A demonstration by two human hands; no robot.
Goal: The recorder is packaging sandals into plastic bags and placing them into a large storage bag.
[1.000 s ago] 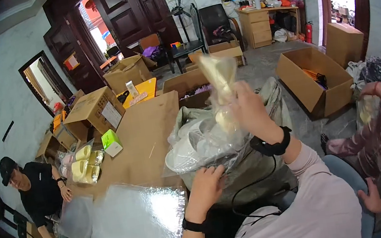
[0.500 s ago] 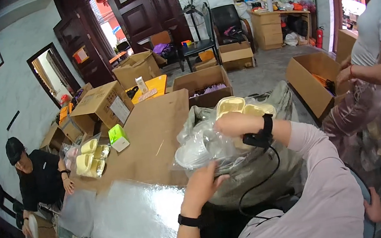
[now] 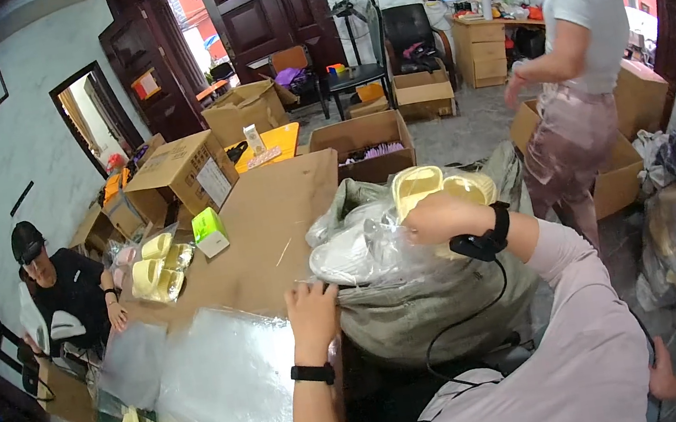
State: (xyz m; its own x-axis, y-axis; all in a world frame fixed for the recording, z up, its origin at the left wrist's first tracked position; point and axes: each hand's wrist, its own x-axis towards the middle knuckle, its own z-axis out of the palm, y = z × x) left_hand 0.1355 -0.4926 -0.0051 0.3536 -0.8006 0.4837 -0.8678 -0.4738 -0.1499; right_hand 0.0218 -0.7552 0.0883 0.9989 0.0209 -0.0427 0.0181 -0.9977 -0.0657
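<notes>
Along the right edge of the brown cardboard sheet (image 3: 278, 220), can see a gray-green woven sack (image 3: 433, 311), standing just beside the table with its mouth wide and filled up to the rim. Behind this sack, on the far side, an open carton (image 3: 366, 162) with purple contents; near the right rim, a standing person in white T-shirt (image 3: 588, 3). Between these two, a stretch of gray floor (image 3: 459, 134). On the near side of the cardboard, a flat stack of clear plastic bags (image 3: 225, 388).

On top in the sack mouth, directly ahead of the right hand (image 3: 446, 220) — a pair of yellow slippers (image 3: 420, 183) in clear film. Just beside, to the left, bagged white slippers (image 3: 341, 259).

Right hand: comes over the sack with bent elbow, back upward, fingers curled toward the film. Cannot tell about a firm grip, with fingertips hidden.

Left hand (image 3: 312, 312): rests released at the cardboard's near right edge, beside the sack — back upward, fingers loosely extended.
</notes>
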